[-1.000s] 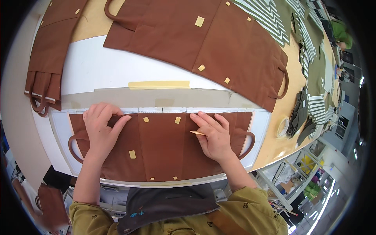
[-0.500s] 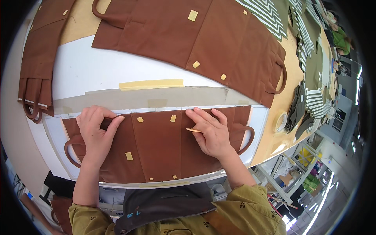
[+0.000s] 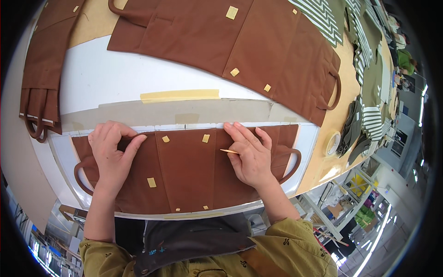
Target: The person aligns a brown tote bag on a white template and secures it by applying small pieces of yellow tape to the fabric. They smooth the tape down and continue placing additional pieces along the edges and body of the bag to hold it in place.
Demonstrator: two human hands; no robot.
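Observation:
A brown fabric piece [image 3: 184, 171] with loop handles and small yellow stickers lies flat on the white table [image 3: 115, 78] in front of me. My left hand [image 3: 110, 154] presses flat on its left part, fingers at the top edge. My right hand [image 3: 249, 154] presses on its right part, fingertips at the top edge, with a thin wooden stick [image 3: 229, 151] held between thumb and fingers. A long grey strip [image 3: 152, 113] lies along the fabric's top edge, with a yellow tape strip [image 3: 180, 95] above it.
A second, larger brown piece [image 3: 240, 41] lies across the far side of the table. Folded brown pieces [image 3: 39, 78] hang at the left. A tape roll [image 3: 333, 143] sits at the right edge, near striped and green fabrics [image 3: 369, 92].
Both hands have stayed on the brown piece's top edge, with only small finger shifts. The view has tilted slightly.

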